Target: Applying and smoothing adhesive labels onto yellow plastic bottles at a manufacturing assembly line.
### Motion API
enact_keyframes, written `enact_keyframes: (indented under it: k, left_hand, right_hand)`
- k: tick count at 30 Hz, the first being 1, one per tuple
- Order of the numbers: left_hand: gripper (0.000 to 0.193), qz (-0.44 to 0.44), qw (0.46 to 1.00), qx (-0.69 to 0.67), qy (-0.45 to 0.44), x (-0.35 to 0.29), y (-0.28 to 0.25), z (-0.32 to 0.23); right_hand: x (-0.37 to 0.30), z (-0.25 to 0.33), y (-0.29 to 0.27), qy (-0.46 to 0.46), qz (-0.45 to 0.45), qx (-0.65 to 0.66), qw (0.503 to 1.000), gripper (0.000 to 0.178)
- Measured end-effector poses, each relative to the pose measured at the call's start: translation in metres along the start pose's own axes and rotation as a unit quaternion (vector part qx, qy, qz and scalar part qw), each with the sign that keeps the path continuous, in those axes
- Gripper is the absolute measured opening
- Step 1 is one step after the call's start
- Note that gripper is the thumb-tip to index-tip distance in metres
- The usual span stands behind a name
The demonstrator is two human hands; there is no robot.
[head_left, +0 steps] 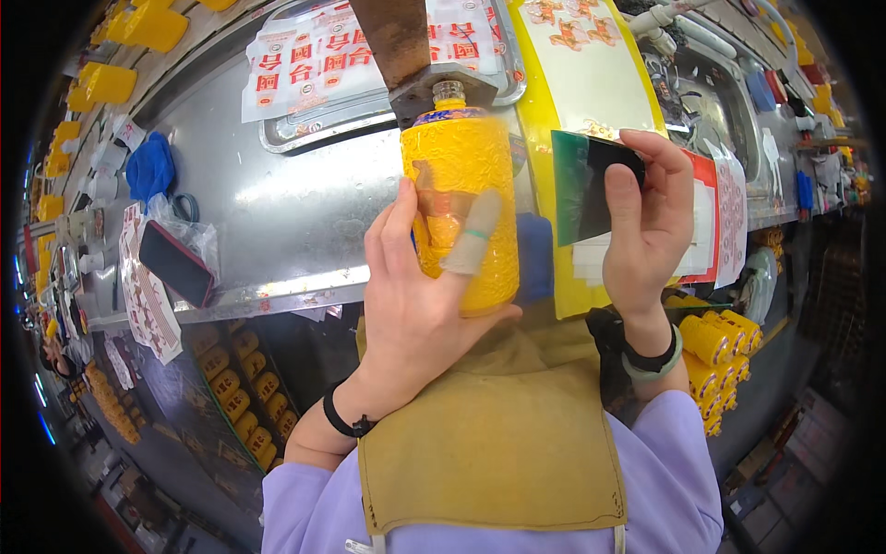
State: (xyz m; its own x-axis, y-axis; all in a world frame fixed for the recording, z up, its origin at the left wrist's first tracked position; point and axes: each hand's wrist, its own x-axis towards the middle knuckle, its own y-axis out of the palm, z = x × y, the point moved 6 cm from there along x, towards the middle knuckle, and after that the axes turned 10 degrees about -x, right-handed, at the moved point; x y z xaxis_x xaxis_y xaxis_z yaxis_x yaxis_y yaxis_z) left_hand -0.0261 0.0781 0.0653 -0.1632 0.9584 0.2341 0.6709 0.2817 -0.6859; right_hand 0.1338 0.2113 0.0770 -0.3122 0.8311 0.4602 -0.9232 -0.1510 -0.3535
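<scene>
A yellow embossed bottle point(480, 166) lies with its clear glass neck point(449, 92) pointing away from me. The neck sits in a notched dark metal bracket point(406, 55). My left hand point(415, 277) is closed around the bottle's near part, and its thumb wears a pale finger cot point(475, 235) pressed on the side. A brownish patch shows on the bottle beside the thumb. To the right, my right hand point(651, 208) pinches a flat green and black scraper point(581, 185) between thumb and fingers, apart from the bottle.
Behind the bottle, a metal tray point(369, 115) holds sheets of red-printed film. A yellow board point(540, 102) bears a pale sheet with gold figures. A phone point(175, 263) and blue cloth point(150, 166) lie left on the steel bench point(305, 212). Yellow bottles point(715, 346) are stacked lower right.
</scene>
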Motion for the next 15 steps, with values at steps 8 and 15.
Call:
enact_keyframes:
  k: [8,15]
  left_hand:
    - [0.102,0.007,1.0,0.0,0.021,-0.003,-0.002,0.011]
    - [0.097,-0.009,0.842,-0.521,-0.135,0.002,0.006,0.048]
  right_hand:
    - [-0.001,-0.003,0.019,0.113,0.047,0.01,0.992,0.023]
    - [-0.02,-0.013,0.058,0.289,0.159,0.199,0.923,0.04]
